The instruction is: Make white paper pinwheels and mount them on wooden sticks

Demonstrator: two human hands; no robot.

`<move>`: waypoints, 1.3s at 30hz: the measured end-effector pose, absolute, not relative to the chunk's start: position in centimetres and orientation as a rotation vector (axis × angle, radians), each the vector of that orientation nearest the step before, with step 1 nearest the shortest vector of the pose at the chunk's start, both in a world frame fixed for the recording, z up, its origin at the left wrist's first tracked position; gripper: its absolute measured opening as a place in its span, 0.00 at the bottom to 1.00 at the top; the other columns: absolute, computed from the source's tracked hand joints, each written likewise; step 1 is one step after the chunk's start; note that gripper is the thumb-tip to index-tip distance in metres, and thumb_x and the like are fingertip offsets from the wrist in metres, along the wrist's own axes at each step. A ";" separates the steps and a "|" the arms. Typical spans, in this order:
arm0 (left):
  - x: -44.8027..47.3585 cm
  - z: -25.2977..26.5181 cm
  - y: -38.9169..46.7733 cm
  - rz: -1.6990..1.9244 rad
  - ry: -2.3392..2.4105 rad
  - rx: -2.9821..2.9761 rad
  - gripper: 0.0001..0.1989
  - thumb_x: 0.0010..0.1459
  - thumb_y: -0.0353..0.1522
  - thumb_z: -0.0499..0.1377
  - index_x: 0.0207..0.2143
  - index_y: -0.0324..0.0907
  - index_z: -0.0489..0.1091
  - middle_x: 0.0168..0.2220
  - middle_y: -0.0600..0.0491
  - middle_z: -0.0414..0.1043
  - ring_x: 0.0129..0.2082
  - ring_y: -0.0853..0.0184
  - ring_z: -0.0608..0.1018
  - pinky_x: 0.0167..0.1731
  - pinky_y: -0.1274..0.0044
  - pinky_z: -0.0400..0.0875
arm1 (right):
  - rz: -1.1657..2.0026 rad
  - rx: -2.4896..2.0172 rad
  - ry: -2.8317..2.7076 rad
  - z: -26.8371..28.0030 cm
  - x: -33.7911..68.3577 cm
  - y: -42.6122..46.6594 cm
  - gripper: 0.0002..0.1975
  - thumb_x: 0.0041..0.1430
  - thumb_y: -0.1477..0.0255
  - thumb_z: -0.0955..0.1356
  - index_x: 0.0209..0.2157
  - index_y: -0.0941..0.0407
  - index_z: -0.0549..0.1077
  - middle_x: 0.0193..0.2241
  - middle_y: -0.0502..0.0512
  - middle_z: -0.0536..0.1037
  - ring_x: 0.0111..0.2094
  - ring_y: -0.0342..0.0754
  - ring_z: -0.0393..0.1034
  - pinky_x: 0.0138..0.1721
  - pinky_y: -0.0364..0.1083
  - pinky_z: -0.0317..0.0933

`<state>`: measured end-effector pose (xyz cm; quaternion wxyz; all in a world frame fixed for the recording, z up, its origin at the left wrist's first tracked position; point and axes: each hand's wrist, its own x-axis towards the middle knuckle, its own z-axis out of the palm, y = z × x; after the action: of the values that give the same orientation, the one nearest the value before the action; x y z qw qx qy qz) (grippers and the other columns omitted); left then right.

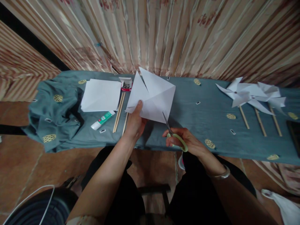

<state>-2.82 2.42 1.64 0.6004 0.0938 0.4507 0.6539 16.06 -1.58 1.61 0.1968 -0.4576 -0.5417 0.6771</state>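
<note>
Left hand [135, 125]: clamped on one white sheet [156, 101], slit at top, over green cloth [199, 118]. Right hand [191, 142], apart from left: gripping scissors [170, 132], blades at sheet's lower edge. Sheet's left: paper stack [102, 95], glue stick [103, 120], wooden sticks [119, 112]. Far right: paper pinwheels [241, 94].

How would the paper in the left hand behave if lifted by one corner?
The paper would probably feel very light, as it looks like a thin single sheet. It would likely sag or flap, especially at the loose points beside the cut near its top. It might also tear further if tugged there, since that cut already runs inward from the edge.
</note>
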 end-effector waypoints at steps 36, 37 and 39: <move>-3.2 2.6 2.2 1.507 0.974 0.184 0.14 0.65 0.28 0.57 0.52 0.41 0.73 0.38 0.54 0.82 0.32 0.72 0.82 0.43 0.79 0.78 | 1.989 -1.435 -1.243 1.3 15.3 -1.8 0.26 0.29 0.57 0.81 0.29 0.58 0.75 0.18 0.45 0.71 0.22 0.41 0.66 0.25 0.42 0.61; -3.2 2.6 2.2 1.508 0.976 0.181 0.13 0.66 0.27 0.56 0.51 0.41 0.73 0.37 0.54 0.82 0.31 0.72 0.82 0.43 0.79 0.77 | 1.992 -1.436 -1.237 1.2 15.2 -1.9 0.27 0.29 0.57 0.81 0.29 0.57 0.75 0.18 0.45 0.71 0.22 0.41 0.66 0.25 0.42 0.62; -3.1 2.6 2.2 1.508 0.980 0.184 0.12 0.66 0.27 0.55 0.50 0.40 0.74 0.36 0.55 0.82 0.31 0.72 0.81 0.44 0.79 0.77 | 1.991 -1.432 -1.242 1.0 15.3 -1.9 0.27 0.30 0.56 0.81 0.29 0.57 0.75 0.19 0.45 0.72 0.22 0.41 0.67 0.25 0.42 0.62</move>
<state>-3.14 2.21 2.59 0.6186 0.0801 0.4259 0.6554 15.25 -1.90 1.04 0.1950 -0.5108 -0.4432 0.7104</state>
